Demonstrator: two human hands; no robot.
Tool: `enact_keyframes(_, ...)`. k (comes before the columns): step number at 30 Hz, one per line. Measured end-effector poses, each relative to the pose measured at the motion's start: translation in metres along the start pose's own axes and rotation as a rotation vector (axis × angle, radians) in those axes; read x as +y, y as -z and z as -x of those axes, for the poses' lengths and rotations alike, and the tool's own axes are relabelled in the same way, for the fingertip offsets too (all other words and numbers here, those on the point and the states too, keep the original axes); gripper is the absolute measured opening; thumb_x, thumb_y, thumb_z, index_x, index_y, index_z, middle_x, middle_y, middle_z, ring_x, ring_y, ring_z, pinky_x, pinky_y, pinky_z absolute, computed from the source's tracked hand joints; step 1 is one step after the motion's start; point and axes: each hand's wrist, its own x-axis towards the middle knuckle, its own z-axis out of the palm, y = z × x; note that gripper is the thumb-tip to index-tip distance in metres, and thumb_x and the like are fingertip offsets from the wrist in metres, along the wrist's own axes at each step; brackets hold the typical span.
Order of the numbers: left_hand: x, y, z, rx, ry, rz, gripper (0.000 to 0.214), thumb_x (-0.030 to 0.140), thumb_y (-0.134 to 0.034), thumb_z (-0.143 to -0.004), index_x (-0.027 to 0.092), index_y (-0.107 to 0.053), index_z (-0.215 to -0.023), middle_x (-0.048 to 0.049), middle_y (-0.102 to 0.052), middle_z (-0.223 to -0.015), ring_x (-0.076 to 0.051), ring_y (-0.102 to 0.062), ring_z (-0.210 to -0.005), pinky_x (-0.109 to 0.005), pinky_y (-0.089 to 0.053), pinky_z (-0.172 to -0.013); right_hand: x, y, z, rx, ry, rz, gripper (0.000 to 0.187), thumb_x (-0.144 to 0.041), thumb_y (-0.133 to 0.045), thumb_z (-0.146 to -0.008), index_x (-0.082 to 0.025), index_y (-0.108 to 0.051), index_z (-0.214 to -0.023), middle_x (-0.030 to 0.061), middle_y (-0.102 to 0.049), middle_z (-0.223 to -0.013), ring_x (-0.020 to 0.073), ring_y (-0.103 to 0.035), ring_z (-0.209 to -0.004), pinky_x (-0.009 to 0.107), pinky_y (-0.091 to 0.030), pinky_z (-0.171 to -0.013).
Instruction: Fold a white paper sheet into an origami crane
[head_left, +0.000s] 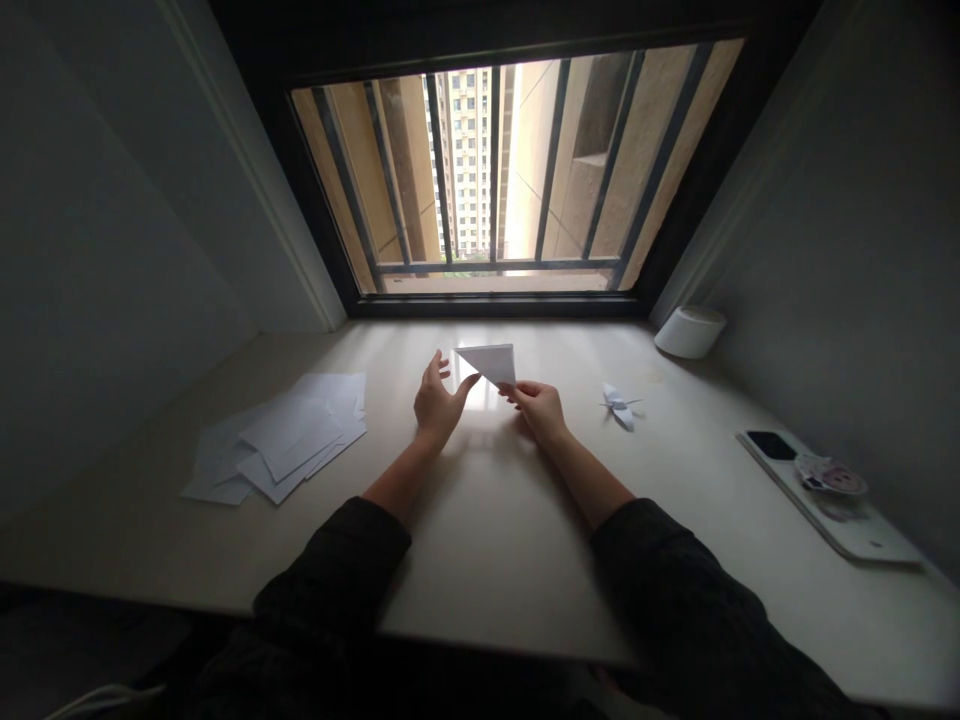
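Observation:
A sheet of white paper folded into a triangle point(493, 361) is held up over the white ledge, one long slanted edge facing down and left. My right hand point(538, 405) pinches its lower right corner between thumb and fingers. Beside the paper's left point, my left hand point(441, 395) has its thumb and fingers spread apart. Its thumb tip comes close to the slanted edge; whether it touches, I cannot tell. To the right lies a folded paper crane point(620, 406), and to the left a loose pile of white paper sheets point(300, 435).
A white cylindrical object point(690, 332) stands at the back right by the wall. Nearer on the right lies a white phone point(832, 500) with a round decorated grip on it. A barred window point(495, 180) rises behind the ledge point(495, 560), whose front edge is close to my body.

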Motion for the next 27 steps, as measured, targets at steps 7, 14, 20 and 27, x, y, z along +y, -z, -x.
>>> enact_keyframes(7, 0.004, -0.011, 0.007, -0.252, 0.084, 0.374, 0.031, 0.048, -0.065, -0.073, 0.021, -0.072, -0.088, -0.0073, -0.072, -0.092, -0.022, -0.065, -0.089, -0.033, -0.048, -0.08, -0.008, -0.004, 0.004, -0.036, -0.019, -0.116, 0.041, -0.055, -0.069, -0.064, -0.016, -0.073, -0.074, 0.0096, -0.072, -0.073, 0.0173, -0.061, -0.065, 0.029, -0.047, -0.061)
enact_keyframes(14, 0.003, -0.013, 0.007, -0.267, 0.223, 0.523, 0.033, 0.047, -0.071, -0.066, 0.016, -0.074, -0.078, -0.0089, -0.072, -0.081, -0.022, -0.064, -0.08, -0.032, -0.047, -0.075, 0.002, -0.005, 0.003, -0.154, 0.037, 0.011, 0.042, -0.058, -0.064, -0.068, -0.016, -0.073, -0.07, 0.0084, -0.071, -0.072, 0.0175, -0.061, -0.064, 0.028, -0.045, -0.061)
enact_keyframes(20, 0.004, -0.003, -0.004, -0.191, 0.467, 0.618, 0.041, 0.05, -0.077, -0.055, 0.016, -0.074, -0.077, -0.0104, -0.071, -0.082, -0.023, -0.063, -0.084, -0.032, -0.043, -0.072, -0.003, -0.008, 0.004, -0.199, 0.063, 0.092, 0.039, -0.054, -0.065, -0.07, -0.016, -0.072, -0.069, 0.0073, -0.071, -0.067, 0.018, -0.062, -0.061, 0.027, -0.043, -0.059)
enact_keyframes(27, -0.011, 0.009, -0.024, 0.02, 0.556, 0.63, 0.049, 0.053, -0.078, -0.05, 0.017, -0.071, -0.081, -0.0099, -0.069, -0.09, -0.023, -0.062, -0.093, -0.03, -0.042, -0.073, -0.004, -0.01, 0.009, -0.232, 0.083, 0.223, 0.039, -0.053, -0.062, -0.072, -0.016, -0.071, -0.067, 0.0067, -0.071, -0.065, 0.0159, -0.06, -0.056, 0.024, -0.038, -0.054)
